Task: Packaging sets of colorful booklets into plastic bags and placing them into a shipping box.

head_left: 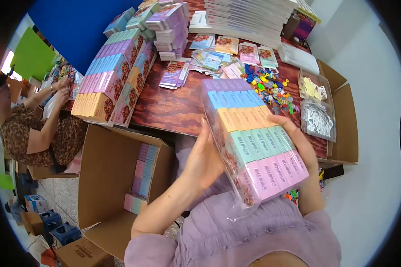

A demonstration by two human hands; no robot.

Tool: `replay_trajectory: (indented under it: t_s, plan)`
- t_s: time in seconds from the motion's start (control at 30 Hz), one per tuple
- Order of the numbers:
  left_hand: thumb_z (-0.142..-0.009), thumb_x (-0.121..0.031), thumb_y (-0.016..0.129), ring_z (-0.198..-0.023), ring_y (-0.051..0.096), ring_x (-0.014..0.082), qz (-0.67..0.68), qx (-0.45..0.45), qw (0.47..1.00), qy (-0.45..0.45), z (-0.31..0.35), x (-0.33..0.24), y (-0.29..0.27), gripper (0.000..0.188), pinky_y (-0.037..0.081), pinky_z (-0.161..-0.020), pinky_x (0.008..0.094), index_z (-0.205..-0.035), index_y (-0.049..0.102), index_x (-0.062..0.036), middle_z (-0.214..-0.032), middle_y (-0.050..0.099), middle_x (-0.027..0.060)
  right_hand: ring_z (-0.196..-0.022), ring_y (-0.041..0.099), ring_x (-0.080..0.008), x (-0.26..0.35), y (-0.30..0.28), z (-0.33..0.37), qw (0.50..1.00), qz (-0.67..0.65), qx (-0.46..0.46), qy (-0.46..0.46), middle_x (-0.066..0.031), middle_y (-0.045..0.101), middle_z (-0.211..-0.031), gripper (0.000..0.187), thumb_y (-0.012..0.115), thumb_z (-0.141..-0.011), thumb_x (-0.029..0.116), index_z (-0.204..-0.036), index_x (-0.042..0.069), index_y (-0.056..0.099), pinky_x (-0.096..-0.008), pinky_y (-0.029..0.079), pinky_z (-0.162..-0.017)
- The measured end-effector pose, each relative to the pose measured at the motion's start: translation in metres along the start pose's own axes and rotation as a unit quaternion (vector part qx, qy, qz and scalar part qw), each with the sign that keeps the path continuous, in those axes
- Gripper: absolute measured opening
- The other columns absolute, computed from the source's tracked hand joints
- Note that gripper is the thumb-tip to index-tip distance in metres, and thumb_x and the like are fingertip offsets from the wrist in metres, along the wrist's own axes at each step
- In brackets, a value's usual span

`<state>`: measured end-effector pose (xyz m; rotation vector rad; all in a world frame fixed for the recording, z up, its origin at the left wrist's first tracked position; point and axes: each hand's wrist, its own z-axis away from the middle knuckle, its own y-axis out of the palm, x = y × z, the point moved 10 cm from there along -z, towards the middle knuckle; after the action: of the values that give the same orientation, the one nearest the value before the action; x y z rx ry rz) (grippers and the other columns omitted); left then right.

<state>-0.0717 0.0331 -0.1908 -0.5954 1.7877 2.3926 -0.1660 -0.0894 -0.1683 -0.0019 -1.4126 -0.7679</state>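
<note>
Between my two hands, in front of my chest, is a wrapped pack of small boxes (pixel 256 142) in purple, blue, orange, green and pink rows. Clear plastic film covers it, and a loose flap hangs at its lower end. My left hand (pixel 206 158) supports the pack's left side, its fingers partly hidden behind it. Gripping the right edge, my right hand (pixel 298 140) has its fingertips on the top face. The pack is tilted and held over the near edge of the wood-patterned table (pixel 169 109).
An open cardboard box (pixel 104 171) with similar packs stands left. Stacked packs (pixel 107 75), card sets (pixel 176 73), colourful small trinkets (pixel 272 89) and a clear tub of white pieces (pixel 317 119) occupy the table. Another person (pixel 44 124) works at far left.
</note>
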Motion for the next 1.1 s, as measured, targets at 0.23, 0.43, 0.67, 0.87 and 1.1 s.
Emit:
replay_trajectory:
  t_s: [0.23, 0.43, 0.67, 0.87, 1.1]
  plan:
    - [-0.089, -0.064, 0.049, -0.137, 0.029, 0.0222, -0.230, -0.040, 0.971, 0.055, 0.013, -0.026, 0.008, 0.083, 0.024, -0.111, 0.0425, -0.149, 0.022, -0.0142, -0.146, 0.037, 0.0037, -0.141, 0.025, -0.0247, 0.036, 0.054, 0.019, 0.980, 0.092, 0.097, -0.146, -0.0185, 0.023, -0.152, 0.092, 0.062, -0.076, 0.022, -0.150, -0.001, 0.012, -0.0339, 0.018, -0.114]
    - [-0.092, -0.040, 0.058, -0.120, 0.052, 0.0237, -0.275, -0.124, 0.943, 0.142, 0.083, -0.073, 0.000, 0.064, 0.040, -0.103, 0.0383, -0.137, 0.040, 0.0013, -0.132, 0.052, 0.0156, -0.145, 0.013, -0.0251, 0.019, 0.126, 0.009, 0.936, 0.201, 0.216, -0.193, -0.0184, 0.013, -0.156, 0.096, 0.062, -0.075, 0.013, -0.150, -0.001, 0.005, -0.0332, 0.011, -0.115]
    - [-0.091, -0.025, 0.058, -0.117, 0.056, 0.0283, -0.048, -0.285, 0.896, 0.337, 0.244, -0.085, -0.091, 0.058, 0.047, -0.098, 0.0383, -0.136, 0.038, 0.0058, -0.131, 0.052, 0.0199, -0.143, 0.020, -0.0236, -0.030, 0.241, 0.000, 0.858, 0.233, 0.425, -0.171, -0.0158, 0.022, -0.154, 0.097, 0.065, -0.082, 0.050, -0.148, -0.004, 0.019, -0.0386, 0.018, -0.113]
    - [-0.093, -0.036, 0.052, -0.119, 0.053, 0.0312, 0.007, -0.413, 0.775, 0.479, 0.417, -0.072, -0.156, 0.058, 0.042, -0.103, 0.0430, -0.136, 0.041, 0.0018, -0.134, 0.050, 0.0196, -0.134, 0.035, -0.0211, -0.076, 0.282, -0.021, 0.813, 0.263, 0.510, -0.095, -0.0121, 0.039, -0.146, 0.057, 0.061, -0.089, 0.030, -0.135, 0.001, 0.047, -0.0352, 0.028, -0.107]
    - [-0.088, -0.025, 0.062, -0.119, 0.053, 0.0297, -0.053, -0.531, 0.666, 0.521, 0.550, -0.115, -0.228, 0.061, 0.043, -0.102, 0.0409, -0.138, 0.039, 0.0010, -0.134, 0.050, 0.0186, -0.112, 0.056, -0.0180, -0.173, 0.236, -0.051, 0.845, 0.252, 0.446, 0.154, -0.0097, 0.062, -0.117, 0.031, 0.055, -0.090, 0.009, -0.119, -0.003, 0.057, -0.0315, 0.042, -0.098]
